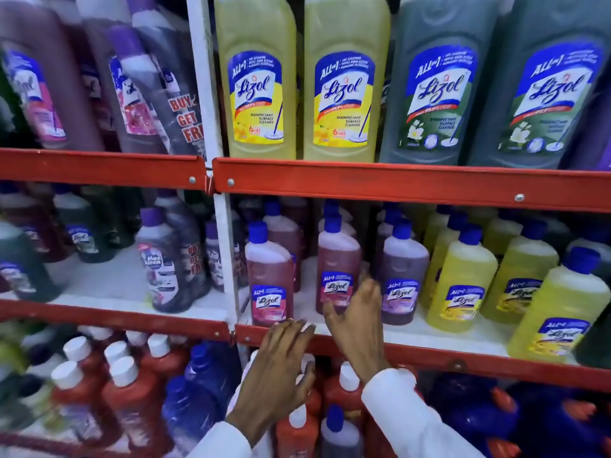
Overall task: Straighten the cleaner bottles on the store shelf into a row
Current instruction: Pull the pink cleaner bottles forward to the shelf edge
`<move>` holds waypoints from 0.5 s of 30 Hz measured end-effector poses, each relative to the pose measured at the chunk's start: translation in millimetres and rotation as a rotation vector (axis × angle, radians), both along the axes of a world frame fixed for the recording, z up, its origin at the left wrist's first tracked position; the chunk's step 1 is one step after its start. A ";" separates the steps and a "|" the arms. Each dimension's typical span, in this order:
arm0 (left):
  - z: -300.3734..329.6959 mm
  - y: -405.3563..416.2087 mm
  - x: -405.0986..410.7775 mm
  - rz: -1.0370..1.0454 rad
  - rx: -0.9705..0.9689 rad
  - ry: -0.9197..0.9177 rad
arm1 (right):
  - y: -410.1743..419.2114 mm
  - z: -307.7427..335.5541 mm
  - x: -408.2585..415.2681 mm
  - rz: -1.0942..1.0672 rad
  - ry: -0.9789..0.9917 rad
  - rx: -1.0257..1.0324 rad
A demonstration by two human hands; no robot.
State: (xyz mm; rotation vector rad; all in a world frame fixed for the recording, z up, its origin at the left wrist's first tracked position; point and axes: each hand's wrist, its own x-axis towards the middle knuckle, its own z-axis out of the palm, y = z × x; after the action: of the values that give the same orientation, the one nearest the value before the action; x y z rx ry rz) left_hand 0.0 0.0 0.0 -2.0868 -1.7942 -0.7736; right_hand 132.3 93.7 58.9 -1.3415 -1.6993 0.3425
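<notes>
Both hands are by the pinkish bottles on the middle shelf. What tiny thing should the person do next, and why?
Probably close the right hand around the second reddish-pink plastic bottle with a blue cap and slide it forward. That bottle stands farther back than the first reddish-pink blue-capped bottle, which sits at the red metal shelf edge. The right hand is open beside it, and the left hand rests open at the edge.
</notes>
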 end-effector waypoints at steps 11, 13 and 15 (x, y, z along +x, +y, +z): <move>-17.4 2.4 -4.3 0.012 -0.072 -0.138 | 31.3 0.6 -39.2 -0.155 0.251 -0.165; -19.3 2.6 -2.4 0.015 -0.057 -0.175 | 31.6 1.6 -39.1 -0.169 0.270 -0.189; -21.2 3.1 -2.4 0.016 -0.046 -0.187 | 29.9 2.3 -35.4 -0.176 0.270 -0.197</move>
State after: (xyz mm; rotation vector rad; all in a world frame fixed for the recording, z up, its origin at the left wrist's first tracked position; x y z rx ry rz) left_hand -2.4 3.1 -21.2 -2.0863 -1.9390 -0.9603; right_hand 96.9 123.7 61.3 -1.5014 -1.3410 0.5736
